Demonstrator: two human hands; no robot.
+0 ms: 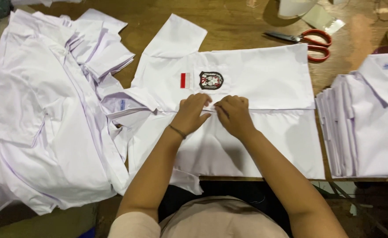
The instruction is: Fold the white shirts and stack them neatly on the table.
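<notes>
My left hand (194,112) and right hand (233,113) pinch the placket of the white shirt (255,83) spread flat on the table (238,26) (badge upward); I should keep both edges aligned, fingertips close.

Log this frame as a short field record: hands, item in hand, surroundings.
left hand: pinching the front edge of the white shirt, thin bracelet on wrist
right hand: pinching the same edge, beside the left
shirt: flat on wooden table, badge patch showing
left side: loose shirt heap
right side: folded shirt stack
far edge: red-handled scissors
</notes>
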